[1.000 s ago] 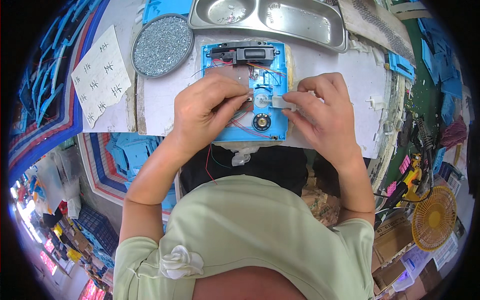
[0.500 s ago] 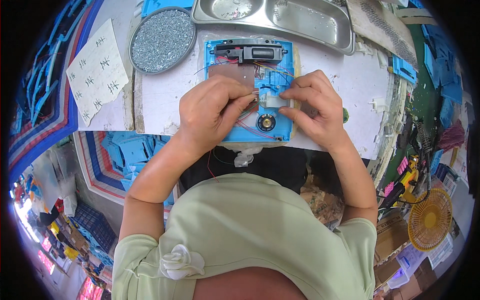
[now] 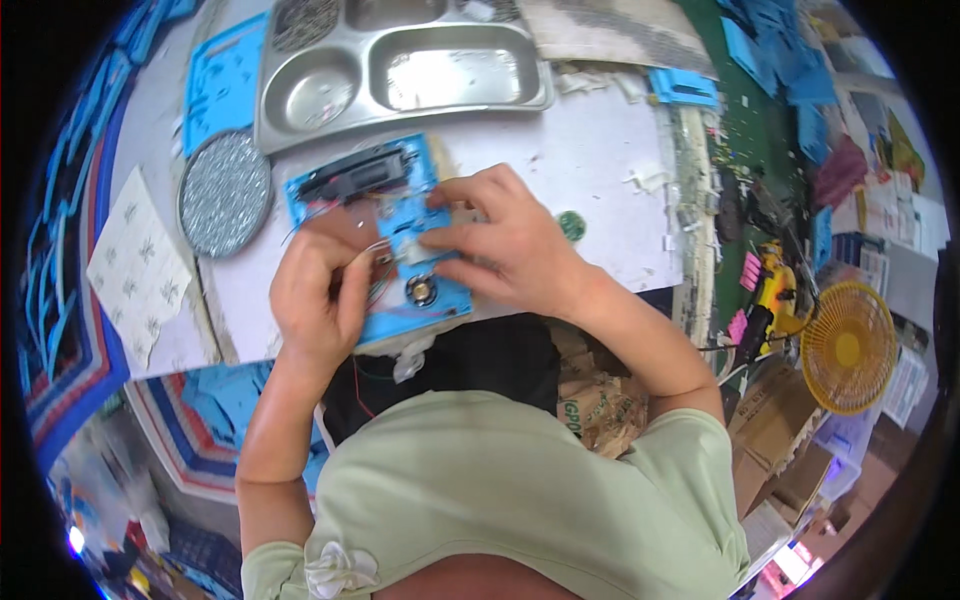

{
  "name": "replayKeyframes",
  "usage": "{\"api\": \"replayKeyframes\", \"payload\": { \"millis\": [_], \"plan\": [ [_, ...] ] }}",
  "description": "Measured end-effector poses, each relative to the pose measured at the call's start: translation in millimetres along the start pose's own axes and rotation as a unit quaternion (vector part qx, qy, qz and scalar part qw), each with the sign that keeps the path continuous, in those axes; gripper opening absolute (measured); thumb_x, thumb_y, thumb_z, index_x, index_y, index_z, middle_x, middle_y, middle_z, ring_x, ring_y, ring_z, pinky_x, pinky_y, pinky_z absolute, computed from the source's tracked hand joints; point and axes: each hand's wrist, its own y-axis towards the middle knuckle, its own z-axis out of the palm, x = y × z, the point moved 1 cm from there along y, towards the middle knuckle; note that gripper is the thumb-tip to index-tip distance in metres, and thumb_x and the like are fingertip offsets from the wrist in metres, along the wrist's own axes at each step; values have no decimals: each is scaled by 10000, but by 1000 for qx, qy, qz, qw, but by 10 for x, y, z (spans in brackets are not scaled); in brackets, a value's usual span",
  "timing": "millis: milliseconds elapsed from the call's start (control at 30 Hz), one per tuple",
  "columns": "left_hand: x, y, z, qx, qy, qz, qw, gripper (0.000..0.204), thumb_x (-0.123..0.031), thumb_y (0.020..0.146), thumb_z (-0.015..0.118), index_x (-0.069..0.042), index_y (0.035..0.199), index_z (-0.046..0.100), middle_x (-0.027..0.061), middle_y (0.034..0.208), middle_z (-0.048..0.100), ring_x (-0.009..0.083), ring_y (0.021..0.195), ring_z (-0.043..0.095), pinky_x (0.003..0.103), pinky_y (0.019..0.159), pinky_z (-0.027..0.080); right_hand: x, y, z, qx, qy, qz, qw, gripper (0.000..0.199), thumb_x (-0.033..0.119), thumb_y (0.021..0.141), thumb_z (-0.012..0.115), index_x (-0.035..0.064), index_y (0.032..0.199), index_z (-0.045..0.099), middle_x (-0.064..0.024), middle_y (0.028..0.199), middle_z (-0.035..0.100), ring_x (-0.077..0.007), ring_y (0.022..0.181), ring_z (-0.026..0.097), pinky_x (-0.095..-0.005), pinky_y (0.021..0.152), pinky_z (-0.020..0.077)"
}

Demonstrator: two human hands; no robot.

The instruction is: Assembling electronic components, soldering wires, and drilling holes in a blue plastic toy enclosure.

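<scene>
A blue plastic housing (image 3: 395, 326) lies on the table in front of me, turned at a slant. It carries a long black module (image 3: 355, 178), a brown board (image 3: 347, 222), a small round speaker (image 3: 421, 290) and loose coloured wires. Over the board's edge, my left hand (image 3: 322, 292) pinches thin wires near the middle of the housing; the fingertips are partly blurred. My right hand (image 3: 515, 240) is closed around the end of a small white rectangular piece (image 3: 408, 250), between thumb and middle finger. Its index finger rests higher on the blue plastic.
A round dish of small metal screws (image 3: 225, 193) stands left of the housing. Behind it are a steel compartment tray (image 3: 455, 75) and a flat blue panel (image 3: 222, 80). Marked paper (image 3: 138, 268) lies far left, a green round piece (image 3: 571, 225) right. A yellow fan (image 3: 848, 347) stands off the table.
The whole view has turned, shifting the table and housing left in the picture and slanting them. The green round piece has come out from behind my right hand. Both hands stay on the housing.
</scene>
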Motion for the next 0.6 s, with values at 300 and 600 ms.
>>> {"api": "replayKeyframes", "payload": {
  "millis": [300,600],
  "plan": [
    [41,47,-25,59,37,-11,998,132,22,851,656,-31,800,547,113,728,528,288,643,510,389,582,388,-1051,-228,-1391,-113,-332,350,869,306,238,841,700,79,1099,747,-129,861,733,-291,810,703,-389,731,544],
    [93,178,-174,141,74,81,984,207,6,748,736,-72,717,547,61,655,550,250,582,541,374,573,397,-1428,-233,-1597,21,-472,307,826,323,196,873,640,245,1191,664,-145,845,722,-362,825,699,-489,702,541]
  ]
}}
